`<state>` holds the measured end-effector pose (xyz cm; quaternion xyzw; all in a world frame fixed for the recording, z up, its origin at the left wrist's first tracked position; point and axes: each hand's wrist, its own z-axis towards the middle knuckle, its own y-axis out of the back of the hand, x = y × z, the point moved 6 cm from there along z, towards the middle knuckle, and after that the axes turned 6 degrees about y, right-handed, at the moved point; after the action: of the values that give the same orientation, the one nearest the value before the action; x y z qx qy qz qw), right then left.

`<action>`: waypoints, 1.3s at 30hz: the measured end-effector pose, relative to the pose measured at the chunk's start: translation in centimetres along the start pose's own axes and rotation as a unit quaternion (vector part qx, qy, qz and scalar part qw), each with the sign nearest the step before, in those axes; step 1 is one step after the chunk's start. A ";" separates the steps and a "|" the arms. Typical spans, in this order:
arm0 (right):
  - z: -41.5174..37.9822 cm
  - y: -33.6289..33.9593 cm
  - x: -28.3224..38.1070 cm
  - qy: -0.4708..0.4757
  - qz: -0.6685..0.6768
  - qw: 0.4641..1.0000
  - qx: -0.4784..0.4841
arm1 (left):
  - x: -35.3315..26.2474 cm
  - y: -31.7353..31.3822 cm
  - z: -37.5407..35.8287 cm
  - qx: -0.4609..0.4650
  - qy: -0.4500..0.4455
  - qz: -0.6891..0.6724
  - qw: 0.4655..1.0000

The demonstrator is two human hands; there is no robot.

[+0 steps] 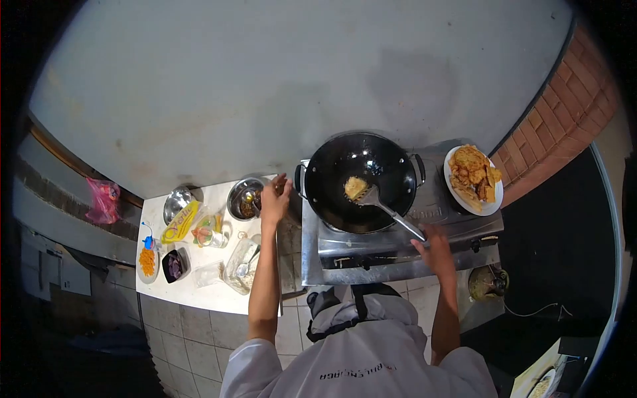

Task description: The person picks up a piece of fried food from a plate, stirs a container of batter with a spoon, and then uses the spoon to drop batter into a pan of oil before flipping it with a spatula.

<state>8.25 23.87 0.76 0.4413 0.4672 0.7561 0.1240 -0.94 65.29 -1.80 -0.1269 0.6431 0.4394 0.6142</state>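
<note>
My right hand (434, 249) grips the handle of a metal spatula (398, 219). Its slotted blade rests in a black wok (332, 205), against a golden fried piece of food (355, 188). The wok sits on a steel gas stove (411, 249). Over to the left, my left hand (275, 201) is beside the right rim of a metal bowl (231, 202) with dark brown contents, fingers apart, between that bowl and the wok's left handle (299, 180).
A white plate of fried food (474, 178) stands on the stove's right. The white table (206, 295) bears a yellow packet (180, 223), a clear container with a spoon (242, 266), a dark bowl (174, 266) and an orange-filled dish (147, 262). A gas cylinder (488, 283) stands low right.
</note>
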 end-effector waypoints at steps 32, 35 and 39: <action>11.7 7.7 5.5 0.027 0.039 0.957 -0.288 | -1.5 -1.0 2.1 -0.034 0.034 0.107 0.993; 12.6 6.5 5.3 -0.022 0.049 0.961 -0.271 | -1.2 -1.0 2.2 -0.042 0.037 0.096 0.994; 11.1 5.4 6.3 -0.029 0.004 0.956 -0.291 | -1.3 -0.9 1.8 -0.056 0.039 0.076 0.995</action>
<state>14.51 31.47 10.59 0.4096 0.2210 0.8468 0.2576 1.20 65.62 -0.71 -0.1289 0.6486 0.5153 0.5451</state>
